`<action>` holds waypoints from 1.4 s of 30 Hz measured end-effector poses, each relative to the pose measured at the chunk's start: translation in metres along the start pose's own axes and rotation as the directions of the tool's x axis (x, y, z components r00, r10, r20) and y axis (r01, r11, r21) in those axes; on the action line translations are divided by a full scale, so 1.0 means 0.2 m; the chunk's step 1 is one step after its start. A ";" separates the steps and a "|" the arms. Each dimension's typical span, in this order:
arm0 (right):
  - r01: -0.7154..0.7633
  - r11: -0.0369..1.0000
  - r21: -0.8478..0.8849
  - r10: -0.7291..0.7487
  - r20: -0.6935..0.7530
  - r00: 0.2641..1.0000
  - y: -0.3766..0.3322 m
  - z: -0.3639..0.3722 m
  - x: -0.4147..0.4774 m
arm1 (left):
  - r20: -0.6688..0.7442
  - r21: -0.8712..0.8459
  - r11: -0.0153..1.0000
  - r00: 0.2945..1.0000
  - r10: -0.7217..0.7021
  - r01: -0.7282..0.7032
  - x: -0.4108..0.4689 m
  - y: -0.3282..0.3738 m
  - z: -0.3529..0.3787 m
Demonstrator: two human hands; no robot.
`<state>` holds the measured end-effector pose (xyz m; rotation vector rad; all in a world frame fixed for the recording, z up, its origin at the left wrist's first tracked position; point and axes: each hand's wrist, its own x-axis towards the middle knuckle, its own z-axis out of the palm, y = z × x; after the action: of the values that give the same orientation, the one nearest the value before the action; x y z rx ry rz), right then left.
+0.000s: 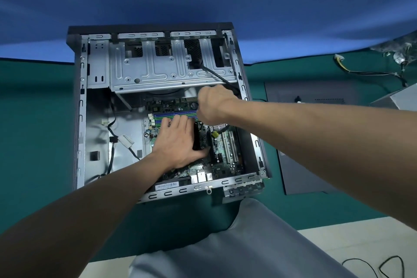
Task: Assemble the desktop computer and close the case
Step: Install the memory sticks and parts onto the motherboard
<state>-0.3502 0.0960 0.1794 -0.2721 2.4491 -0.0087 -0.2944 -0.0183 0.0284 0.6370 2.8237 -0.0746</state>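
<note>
Mid-build: one case (81, 106) lies open on the surface (33, 119) with one motherboard (216, 165) inside. One side panel (302, 171) is off, lying to its right. Left hand (178, 142) grip open, fingers flat on one black module (199, 140) mid-board; right hand (212, 104) curled at the board's top edge, can't tell on what.

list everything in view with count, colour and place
computer case: one, grey and black, open on table
drive cage: one, silver, far end of case
motherboard: one, green, case floor
black part: one, black, on motherboard, mid-case
side panel: one, dark grey, table right of case
wire bundle: one, yellow and black, table's far right
cord: one, black, floor lower right
table cover: one, green, under case
left hand: one, flat on motherboard
right hand: one, fingers curled below drive cage, grasp hidden
</note>
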 end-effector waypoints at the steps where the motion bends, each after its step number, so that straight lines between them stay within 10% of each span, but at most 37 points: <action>1: -0.017 1.000 0.016 0.017 0.043 0.999 0.01 -0.02 0.01 | 0.003 0.011 1.000 1.000 0.001 -0.001 0.00 0.00 0.00; 4: 0.142 0.959 -0.247 -0.103 0.163 0.981 0.02 -0.06 -0.06 | 0.000 0.008 1.000 1.000 0.000 0.000 0.00 0.00 0.00; 8: 0.424 0.488 -0.763 -0.485 0.166 0.858 0.02 0.00 -0.11 | -0.007 -0.095 0.995 1.000 -0.018 0.017 0.00 0.00 0.01; 11: 0.477 0.367 -0.799 -0.626 0.167 0.762 0.03 0.01 -0.11 | 0.005 -0.122 0.992 1.000 -0.008 0.009 0.00 0.00 0.02; 14: 0.441 0.526 -0.727 -0.554 0.100 0.826 0.02 0.03 -0.06 | -0.019 -0.109 0.994 1.000 -0.003 0.001 0.00 0.00 0.03; 18: 0.089 0.989 -0.118 -0.088 0.012 0.996 -0.01 0.03 0.01 | -0.029 -0.070 0.997 1.000 -0.011 0.009 0.01 0.00 0.02; 22: 0.123 0.966 -0.226 -0.096 0.130 0.987 -0.03 -0.01 0.01 | -0.001 -0.049 0.999 1.000 -0.018 0.018 0.01 0.00 0.02; 29: 0.419 0.526 -0.740 -0.552 0.078 0.830 0.01 -0.01 -0.05 | -0.032 -0.088 0.996 0.999 0.011 -0.014 0.00 0.00 0.02; 34: 0.168 0.978 -0.125 -0.174 -0.043 0.984 0.05 0.01 0.03 | -0.019 -0.058 0.998 1.000 -0.015 0.014 0.00 -0.01 -0.01; 42: 0.154 0.971 0.182 -0.116 -0.203 0.972 0.18 0.09 0.03 | -0.003 0.020 1.000 1.000 0.012 -0.012 0.00 -0.02 -0.02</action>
<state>-0.3511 0.1306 0.1586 -0.3642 2.5909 -0.3503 -0.2973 -0.0208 0.0326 0.6588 2.8250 -0.1006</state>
